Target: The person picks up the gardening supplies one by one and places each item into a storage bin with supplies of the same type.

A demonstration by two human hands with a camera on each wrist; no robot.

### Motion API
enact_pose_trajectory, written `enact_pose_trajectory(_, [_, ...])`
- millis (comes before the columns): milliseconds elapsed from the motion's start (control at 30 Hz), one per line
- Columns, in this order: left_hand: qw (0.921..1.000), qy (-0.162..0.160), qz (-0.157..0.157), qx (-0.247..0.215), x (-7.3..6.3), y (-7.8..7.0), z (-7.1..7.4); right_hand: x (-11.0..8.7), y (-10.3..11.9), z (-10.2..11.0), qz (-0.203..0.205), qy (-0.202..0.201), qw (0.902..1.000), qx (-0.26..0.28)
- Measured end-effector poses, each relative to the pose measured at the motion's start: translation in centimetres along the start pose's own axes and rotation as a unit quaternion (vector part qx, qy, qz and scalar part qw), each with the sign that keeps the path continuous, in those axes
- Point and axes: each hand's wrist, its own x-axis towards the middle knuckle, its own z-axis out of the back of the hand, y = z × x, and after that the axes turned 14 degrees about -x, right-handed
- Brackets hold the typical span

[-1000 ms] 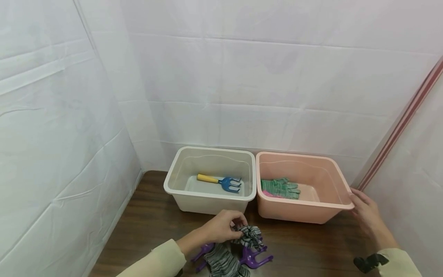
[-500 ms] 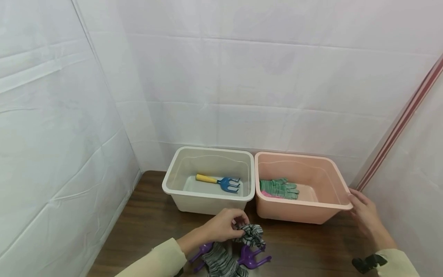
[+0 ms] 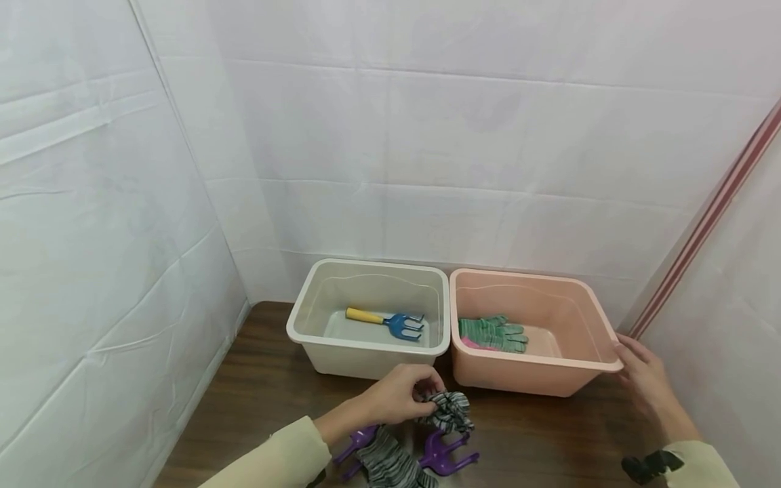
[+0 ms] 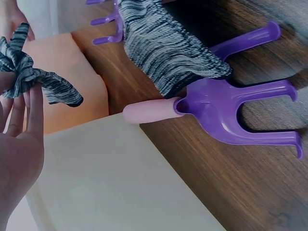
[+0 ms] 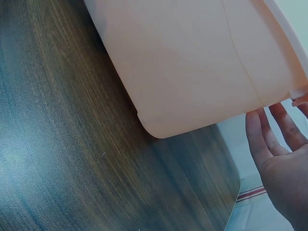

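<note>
My left hand (image 3: 399, 396) pinches a bunched, knotted grey-and-black striped glove (image 3: 450, 411) just in front of the bins. The same knotted glove (image 4: 24, 72) hangs at the fingertips in the left wrist view. Below it another striped glove (image 3: 393, 461) lies on the table, between purple hand forks (image 3: 441, 455); one hand fork (image 4: 216, 108) shows a pink handle in the left wrist view. At the right end of the pink bin (image 3: 527, 376), my right hand (image 3: 648, 379) touches the outer wall and rim. Its fingers look fairly straight in the right wrist view.
A whitish bin (image 3: 372, 356) stands left of the pink one, holding a blue hand fork with a yellow handle (image 3: 384, 322). Inside the pink bin lie a green glove (image 3: 494, 333) and something pink. White cloth walls (image 3: 390, 135) surround the dark wooden table (image 3: 262, 379).
My left hand has shifted slightly right and away from me with the knotted glove. The right hand stays at the pink bin's end.
</note>
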Motion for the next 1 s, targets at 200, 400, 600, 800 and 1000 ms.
enact_pose_trajectory(200, [0.9999, 0.000, -0.013, -0.003, 0.1, -0.5, 0.1, 0.0, 0.0, -0.4, -0.009, -0.009, 0.9999, -0.002])
enact_pose_trajectory(400, [0.9998, 0.009, -0.016, 0.001, 0.2, -1.1, 0.4, -0.1, 0.0, -0.3, -0.009, -0.002, 0.9998, 0.016])
enact_pose_trajectory(600, [0.9995, 0.011, -0.030, 0.003, 0.7, -1.9, 0.7, -0.1, 0.2, -0.3, -0.001, -0.011, 0.9997, 0.023])
enact_pose_trajectory(800, [0.9989, 0.006, -0.044, 0.013, 1.3, -2.8, 0.9, -0.1, 0.1, -0.4, 0.001, -0.013, 0.9996, 0.024])
enact_pose_trajectory(1000, [0.9984, -0.002, -0.052, 0.022, 1.8, -3.6, 1.3, -0.1, 0.2, -0.4, -0.003, -0.011, 0.9998, 0.018])
